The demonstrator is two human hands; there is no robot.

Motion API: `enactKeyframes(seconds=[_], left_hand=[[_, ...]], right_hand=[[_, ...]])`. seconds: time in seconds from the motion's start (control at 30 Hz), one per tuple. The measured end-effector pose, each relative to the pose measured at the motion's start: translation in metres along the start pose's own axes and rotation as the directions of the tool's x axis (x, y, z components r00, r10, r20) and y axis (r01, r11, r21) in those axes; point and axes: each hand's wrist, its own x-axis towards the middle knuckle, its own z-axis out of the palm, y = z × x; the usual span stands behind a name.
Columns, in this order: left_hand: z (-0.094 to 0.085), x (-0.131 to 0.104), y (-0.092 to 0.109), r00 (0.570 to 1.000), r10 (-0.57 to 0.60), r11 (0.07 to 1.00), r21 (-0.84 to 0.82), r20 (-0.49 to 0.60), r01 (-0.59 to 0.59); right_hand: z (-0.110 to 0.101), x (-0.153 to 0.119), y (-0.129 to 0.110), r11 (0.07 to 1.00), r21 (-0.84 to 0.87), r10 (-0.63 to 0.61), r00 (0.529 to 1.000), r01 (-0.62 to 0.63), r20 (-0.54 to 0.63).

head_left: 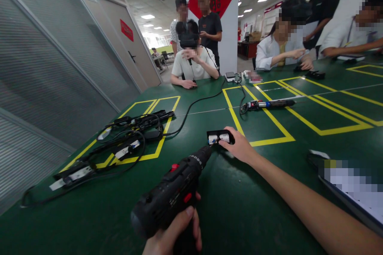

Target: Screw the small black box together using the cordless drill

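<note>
My left hand (176, 227) is wrapped round the grip of a black cordless drill (172, 191) with red buttons. Its chuck points forward and to the right, and the bit reaches a small black case (219, 132). Two white cylinders (223, 138), which look like battery cells, sit side by side in that case. From the right, my right hand (237, 145) pinches the case between thumb and fingers on the green table (239, 191). Whether the bit touches the case or a screw in it, I cannot tell.
Black cabled devices (128, 139) lie inside yellow tape at the left. A black cable (194, 101) runs across the table. Beyond my right hand lies a wired rod-shaped tool (269, 104). A clipboard-like item (353, 191) is at the right. Several people sit or stand beyond.
</note>
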Motion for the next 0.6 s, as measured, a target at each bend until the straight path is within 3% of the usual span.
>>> enactKeyframes(seconds=[0.3, 0.6], left_hand=[[-0.0017, -0.0003, 0.0008, 0.999, -0.010, 1.000, 0.000, 0.030, 0.010], [0.0014, -0.0024, 0.0027, 1.000, -0.019, 1.000, 0.001, -0.008, 0.019]], right_hand=[[-0.0005, -0.0009, -0.0021, 1.000, -0.010, 0.006, 1.000, -0.006, -0.003], [0.0009, 0.0002, 0.0005, 1.000, -0.022, -0.021, 1.000, 0.021, -0.021]])
